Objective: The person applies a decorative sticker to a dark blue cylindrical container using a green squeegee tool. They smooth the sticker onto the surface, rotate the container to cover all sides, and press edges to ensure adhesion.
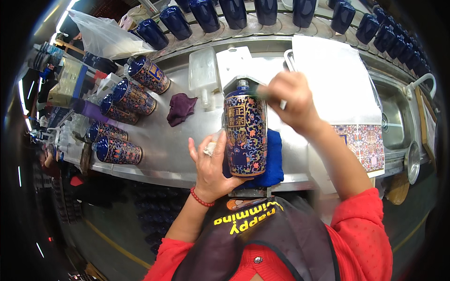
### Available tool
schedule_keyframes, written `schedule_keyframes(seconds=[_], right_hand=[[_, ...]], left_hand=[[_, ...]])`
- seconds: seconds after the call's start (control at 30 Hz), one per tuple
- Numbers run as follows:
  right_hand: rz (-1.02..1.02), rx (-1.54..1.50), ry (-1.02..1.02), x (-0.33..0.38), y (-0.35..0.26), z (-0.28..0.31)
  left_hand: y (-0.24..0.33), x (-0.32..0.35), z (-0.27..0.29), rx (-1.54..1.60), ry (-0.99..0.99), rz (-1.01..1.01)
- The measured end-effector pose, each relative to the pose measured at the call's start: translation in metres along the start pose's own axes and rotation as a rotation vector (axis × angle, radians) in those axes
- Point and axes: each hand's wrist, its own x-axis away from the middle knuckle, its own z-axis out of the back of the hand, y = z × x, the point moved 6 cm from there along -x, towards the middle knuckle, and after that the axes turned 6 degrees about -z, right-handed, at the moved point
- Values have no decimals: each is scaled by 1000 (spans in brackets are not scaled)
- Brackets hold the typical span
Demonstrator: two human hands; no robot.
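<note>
A dark blue bottle (246, 140) with a colourful floral pattern and a gold-framed panel lies in front of me, its clear neck pointing away. My left hand (210, 167) grips it at the lower left side and base; one finger has a white wrap. By the bottle's right shoulder, my right hand (291, 100) is closed and blurred by motion. A smeared dark greenish thing shows at its fingertips, too blurred to name. Under and beside the bottle is a blue cloth (274, 161). A clear glass bottle (204, 72) lies beyond, near a crumpled purple cloth (181, 109).
Several patterned bottles (119, 150) lie at the left of the metal table (159, 136). Plain blue bottles (234, 14) stand along a curved conveyor (187, 44) at the back. White sheets (333, 79) and printed floral sheets (368, 145) lie right, beside a sink (391, 114).
</note>
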Motion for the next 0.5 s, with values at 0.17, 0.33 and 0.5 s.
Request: schedule_keyframes(seconds=[0.17, 0.33, 0.5], right_hand=[[-118, -559, -424, 14, 1, -20], [-284, -375, -203, 20, 36, -16], [-507, -513, -203, 46, 50, -15]], left_hand=[[-3, 4, -6, 15, -12, 11], [0, -3, 9, 55, -5, -192], [-18, -46, 6, 51, -128, -401]])
